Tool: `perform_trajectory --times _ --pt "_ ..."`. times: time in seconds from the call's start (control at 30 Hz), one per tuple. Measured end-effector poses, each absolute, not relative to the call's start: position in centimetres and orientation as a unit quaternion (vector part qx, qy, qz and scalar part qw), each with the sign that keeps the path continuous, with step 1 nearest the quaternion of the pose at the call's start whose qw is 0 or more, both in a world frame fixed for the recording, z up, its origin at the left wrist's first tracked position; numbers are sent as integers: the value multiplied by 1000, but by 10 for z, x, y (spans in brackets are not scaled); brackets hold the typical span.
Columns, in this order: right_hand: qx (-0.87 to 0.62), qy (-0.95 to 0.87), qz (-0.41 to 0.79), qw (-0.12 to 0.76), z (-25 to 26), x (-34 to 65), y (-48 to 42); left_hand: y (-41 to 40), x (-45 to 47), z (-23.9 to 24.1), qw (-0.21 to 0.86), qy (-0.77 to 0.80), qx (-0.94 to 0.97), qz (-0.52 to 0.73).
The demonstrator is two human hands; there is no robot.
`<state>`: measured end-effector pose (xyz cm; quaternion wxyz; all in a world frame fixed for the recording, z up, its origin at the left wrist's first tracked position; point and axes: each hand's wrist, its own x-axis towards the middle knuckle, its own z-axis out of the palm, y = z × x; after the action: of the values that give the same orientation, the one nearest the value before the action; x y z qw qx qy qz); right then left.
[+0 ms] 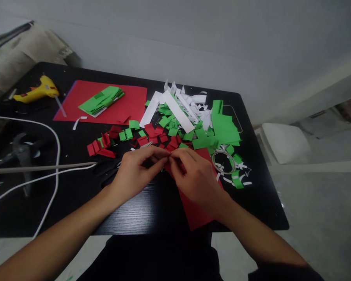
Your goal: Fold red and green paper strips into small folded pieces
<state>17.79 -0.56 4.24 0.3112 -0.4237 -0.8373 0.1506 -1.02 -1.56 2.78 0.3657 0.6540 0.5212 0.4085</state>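
My left hand (137, 171) and my right hand (194, 177) meet at the middle of the black table (134, 210), fingertips pinched together on a small red paper piece (168, 163). Under my right hand lies a red paper sheet (197, 216) that reaches the table's front edge. Just beyond my fingers spreads a heap of small folded red and green paper pieces (163, 134) mixed with white strips (178, 111). Black scissors (107, 169) lie beside my left wrist.
A large red sheet (131, 105) with a stack of green folded paper (102, 100) lies at the back left. A yellow glue gun (38, 90) sits at the far left. White cable (54, 156) loops across the left side. A wire ring (224, 162) lies right of my hands.
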Motion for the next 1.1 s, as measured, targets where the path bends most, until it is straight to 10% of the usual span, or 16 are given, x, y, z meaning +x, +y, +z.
perform_trajectory --times 0.3,0.6,1.1 --pt "-449 -807 193 331 44 176 -5 -16 -9 29 328 528 666 412" --pt "-399 -641 550 356 49 197 12 -13 -9 36 450 528 573 435" --pt "-364 -549 652 375 20 201 20 -11 -8 40 525 495 536 437"
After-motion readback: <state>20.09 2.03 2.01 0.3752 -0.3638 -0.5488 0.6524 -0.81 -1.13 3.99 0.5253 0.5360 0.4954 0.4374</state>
